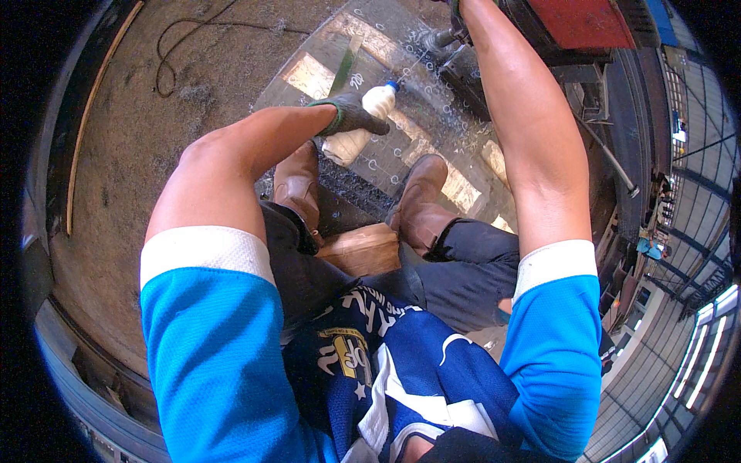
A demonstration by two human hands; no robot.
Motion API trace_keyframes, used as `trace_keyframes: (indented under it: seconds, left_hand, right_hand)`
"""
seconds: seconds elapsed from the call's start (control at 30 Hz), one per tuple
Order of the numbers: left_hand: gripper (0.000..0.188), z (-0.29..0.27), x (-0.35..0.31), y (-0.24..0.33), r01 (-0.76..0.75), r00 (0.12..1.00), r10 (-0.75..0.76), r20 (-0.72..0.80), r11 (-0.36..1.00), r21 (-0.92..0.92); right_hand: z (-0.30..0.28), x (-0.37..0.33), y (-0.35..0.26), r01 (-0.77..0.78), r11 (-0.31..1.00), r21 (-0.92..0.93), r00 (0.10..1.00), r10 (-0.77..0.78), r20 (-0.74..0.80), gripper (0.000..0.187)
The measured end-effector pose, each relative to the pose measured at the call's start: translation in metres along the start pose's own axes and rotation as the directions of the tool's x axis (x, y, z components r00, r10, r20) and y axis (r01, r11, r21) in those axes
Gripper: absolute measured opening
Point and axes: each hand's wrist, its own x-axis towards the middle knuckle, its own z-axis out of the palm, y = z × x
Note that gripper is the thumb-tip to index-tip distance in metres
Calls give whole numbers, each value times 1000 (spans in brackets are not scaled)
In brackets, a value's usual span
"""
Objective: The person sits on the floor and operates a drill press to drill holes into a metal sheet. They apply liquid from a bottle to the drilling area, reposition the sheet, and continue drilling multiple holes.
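Observation:
My left hand (351, 114), in a dark grey glove with a green cuff, is closed around the middle of a white plastic bottle (378, 100). The bottle lies slanted, its blue cap pointing up and to the right, above a flat metal plate (417, 116) marked with small chalk circles. At the top edge of the view my right arm reaches up past a drilling machine (455, 38). Only a sliver of the right glove's cuff shows there, and its fingers are out of the picture. Thin metal shavings lie around the machine's tool.
My brown boots (424, 185) rest by the plate, with a wooden block (360, 251) between my legs. A green-edged metal strip (347, 65) lies on the plate. A dark cable (162, 58) curls on the dirt floor. A red metal part (580, 23) stands at upper right.

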Motion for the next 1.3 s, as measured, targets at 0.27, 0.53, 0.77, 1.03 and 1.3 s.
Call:
trace_keyframes:
  seconds: [0.27,0.53,0.77,1.03,1.3]
  left_hand:
    - [96,-10,-19,24,-85,996,85,-7,993,-87]
    - [96,3,5,0,-45,996,46,-81,999,20]
    - [84,12,27,-25,-60,998,59,14,995,76]
    - [86,10,22,-15,34,999,-36,21,996,80]
    - [88,3,-2,3,-139,990,132,-56,979,-147]
  right_hand:
    - [4,-2,-1,-61,994,89,998,61,7,40]
    - [20,3,11,55,998,35,996,-52,-73,36]
    - [30,6,20,106,992,62,988,-99,-115,36]
    - [25,3,14,65,998,21,997,-64,-47,38]
    - [21,-1,4,-18,994,106,998,25,-61,33]
